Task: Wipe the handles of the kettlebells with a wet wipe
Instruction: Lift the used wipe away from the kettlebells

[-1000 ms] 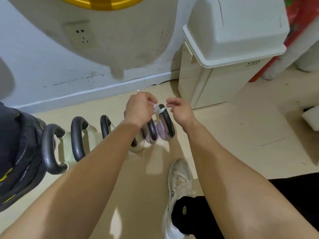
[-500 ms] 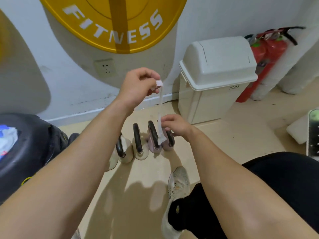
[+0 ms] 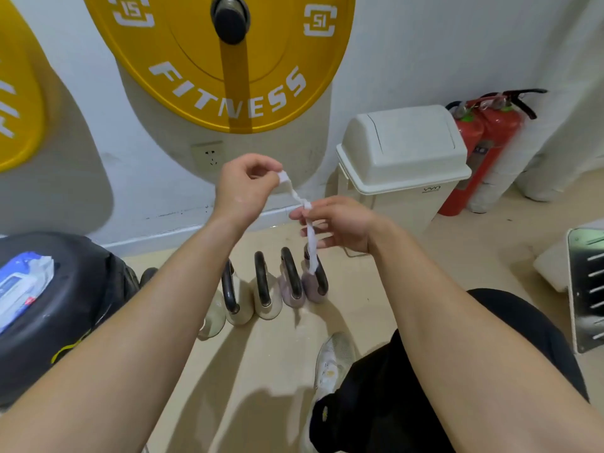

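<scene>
A row of small kettlebells with black handles stands on the floor, cream ones at the left and two pale purple ones at the right. Above them I hold a twisted white wet wipe stretched between both hands. My left hand pinches its top end. My right hand pinches it lower down, and the loose tail hangs in front of the rightmost purple kettlebell's handle.
A cream swing-lid bin stands by the wall on the right, with red fire extinguishers beyond it. A pack of wet wipes lies on black weight plates at left. My shoe is below the kettlebells.
Both hands rose away from the purple kettlebell's handle, taking the wipe with them. The left hand pulled it up into a long twisted strip, and the right hand lifted off the handle.
</scene>
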`<state>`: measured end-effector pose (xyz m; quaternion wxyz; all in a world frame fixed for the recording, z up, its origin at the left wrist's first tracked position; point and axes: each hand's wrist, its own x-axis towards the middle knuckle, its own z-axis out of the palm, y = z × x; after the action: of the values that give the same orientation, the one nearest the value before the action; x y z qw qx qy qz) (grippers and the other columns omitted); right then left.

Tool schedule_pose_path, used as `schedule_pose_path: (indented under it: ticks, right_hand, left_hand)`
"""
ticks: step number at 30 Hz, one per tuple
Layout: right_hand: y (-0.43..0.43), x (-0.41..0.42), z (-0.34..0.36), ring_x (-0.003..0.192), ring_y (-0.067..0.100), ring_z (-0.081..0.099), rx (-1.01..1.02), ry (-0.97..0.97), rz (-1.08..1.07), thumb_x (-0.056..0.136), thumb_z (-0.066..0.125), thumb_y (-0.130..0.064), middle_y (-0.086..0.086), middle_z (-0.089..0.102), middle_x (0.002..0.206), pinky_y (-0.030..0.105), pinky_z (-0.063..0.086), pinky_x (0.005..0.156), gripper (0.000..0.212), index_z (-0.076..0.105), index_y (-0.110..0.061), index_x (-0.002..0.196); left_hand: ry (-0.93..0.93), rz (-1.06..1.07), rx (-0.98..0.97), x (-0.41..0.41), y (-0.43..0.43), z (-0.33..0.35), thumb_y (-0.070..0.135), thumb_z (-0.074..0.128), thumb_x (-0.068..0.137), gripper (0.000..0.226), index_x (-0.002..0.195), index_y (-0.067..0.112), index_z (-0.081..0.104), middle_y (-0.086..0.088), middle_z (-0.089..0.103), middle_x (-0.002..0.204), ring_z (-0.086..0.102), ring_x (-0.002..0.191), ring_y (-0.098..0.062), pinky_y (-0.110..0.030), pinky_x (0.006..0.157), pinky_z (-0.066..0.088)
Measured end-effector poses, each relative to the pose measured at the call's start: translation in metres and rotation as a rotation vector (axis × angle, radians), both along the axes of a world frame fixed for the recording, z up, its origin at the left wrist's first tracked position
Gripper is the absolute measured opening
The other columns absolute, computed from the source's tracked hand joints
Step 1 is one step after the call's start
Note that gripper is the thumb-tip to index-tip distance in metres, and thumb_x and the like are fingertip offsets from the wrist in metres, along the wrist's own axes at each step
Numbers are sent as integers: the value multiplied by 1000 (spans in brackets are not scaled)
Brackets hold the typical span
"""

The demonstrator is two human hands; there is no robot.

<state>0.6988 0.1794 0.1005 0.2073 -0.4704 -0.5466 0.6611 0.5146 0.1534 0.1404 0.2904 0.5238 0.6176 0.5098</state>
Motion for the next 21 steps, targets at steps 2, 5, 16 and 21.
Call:
schedule_pose_path:
  ticks: [2,5,16,21]
  right_hand:
    - [3,-1,9,81,12,57,181,-165,-88,97,66,-23,0,67,100,27,49,77,23,77,-11,112]
    - [9,0,21,64,16,57,214,-93,-282,97,64,-8,8,62,81,30,53,70,12,72,-1,102]
    - [38,66,48,78,18,71,150,-20,-183,88,72,3,15,69,88,26,62,79,16,67,4,103]
    - [60,101,49,92,24,72,248,-37,-214,84,77,3,21,71,98,27,61,85,28,68,14,108]
  left_hand:
    - [33,-72,-62,11,-5,-8,4,70,83,18,82,21,75,3,70,80,63,74,-9,-19,73,51]
    - [41,-143,-161,30,-9,-20,4,71,86,10,91,11,76,3,68,76,60,71,-8,-7,62,47]
    - [-213,-196,-248,90,38,-14,2,77,81,16,83,15,70,-3,68,77,64,74,-21,-29,73,57]
    - [-364,-210,-254,124,64,-9,-7,81,75,22,85,9,69,-4,69,73,66,65,-16,-24,71,60]
